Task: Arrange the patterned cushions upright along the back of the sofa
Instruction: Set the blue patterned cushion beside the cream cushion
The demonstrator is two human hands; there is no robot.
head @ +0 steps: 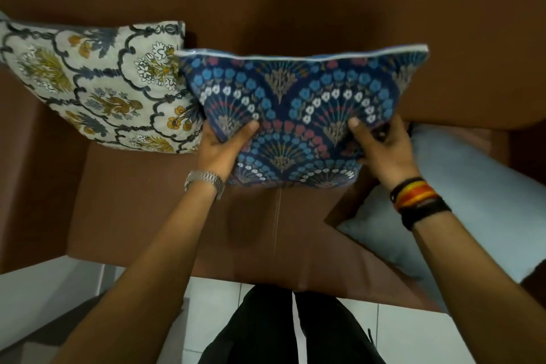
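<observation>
A dark blue cushion (295, 103) with fan-shaped flower patterns stands upright in the middle of the brown sofa (266, 9), its top edge toward the backrest. My left hand (221, 148) grips its lower left side and my right hand (381, 145) grips its lower right side, thumbs pressed on the front. A cream cushion (94, 86) with grey scrolls and yellow flowers leans against the backrest at the left, its right edge touching the blue one.
A plain pale blue cushion (461, 201) lies on the seat at the right, partly under my right wrist. The sofa seat (177, 210) stretches below the cushions. White floor tiles (413, 334) and my dark trousers (283, 331) show at the bottom.
</observation>
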